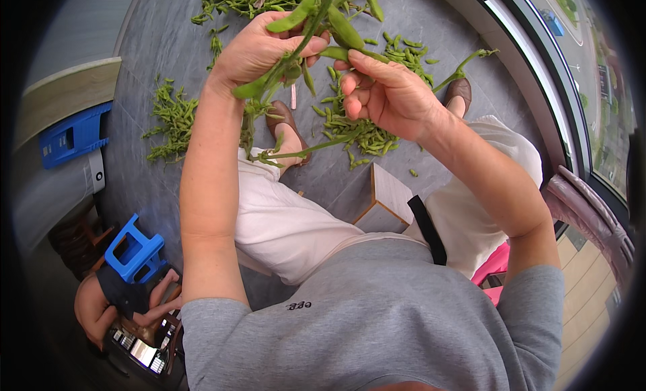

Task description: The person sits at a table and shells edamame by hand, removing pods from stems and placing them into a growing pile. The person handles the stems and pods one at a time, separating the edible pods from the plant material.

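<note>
My left hand (270,50) grips a green soybean stalk (298,52), which rises past the top edge of the view and carries several plump pods. Between the thumb and forefinger of my right hand (388,90) is a green pod (335,53) beside that stalk; whether it is still attached I cannot tell. The other fingers of this hand are curled. A long thin green stem (328,143) crosses below my hands. On the floor beneath them lies a loose pile of picked pods (371,138), with more pods (406,53) scattered farther out.
Piled soybean plants (242,1) lie on the grey floor (151,48) at the top; a smaller heap (174,118) is at left. A wooden box-like piece (388,194) stands between my legs. At lower left are a blue plastic stool (133,249) and another person (96,305). Windows line the right.
</note>
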{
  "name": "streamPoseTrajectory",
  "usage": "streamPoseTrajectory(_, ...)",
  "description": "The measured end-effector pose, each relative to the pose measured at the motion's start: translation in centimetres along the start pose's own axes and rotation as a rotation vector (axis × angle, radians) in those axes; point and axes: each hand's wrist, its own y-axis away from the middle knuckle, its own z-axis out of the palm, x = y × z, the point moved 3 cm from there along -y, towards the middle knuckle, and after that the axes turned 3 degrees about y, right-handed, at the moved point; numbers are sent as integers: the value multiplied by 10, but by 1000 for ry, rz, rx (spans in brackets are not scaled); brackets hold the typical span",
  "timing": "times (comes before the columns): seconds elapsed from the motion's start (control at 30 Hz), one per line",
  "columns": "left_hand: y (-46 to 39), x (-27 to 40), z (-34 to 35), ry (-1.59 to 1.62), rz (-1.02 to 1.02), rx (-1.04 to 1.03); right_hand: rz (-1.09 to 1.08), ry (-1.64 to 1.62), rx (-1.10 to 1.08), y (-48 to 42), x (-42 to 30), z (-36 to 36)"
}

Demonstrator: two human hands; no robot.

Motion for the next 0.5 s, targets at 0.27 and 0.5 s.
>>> streamPoseTrajectory(0.27,2,4,13,53,5,-58,82,56,-35,2,4,6)
streamPoseTrajectory(0.5,5,2,6,40,14,-85,81,69,-69,4,3,12)
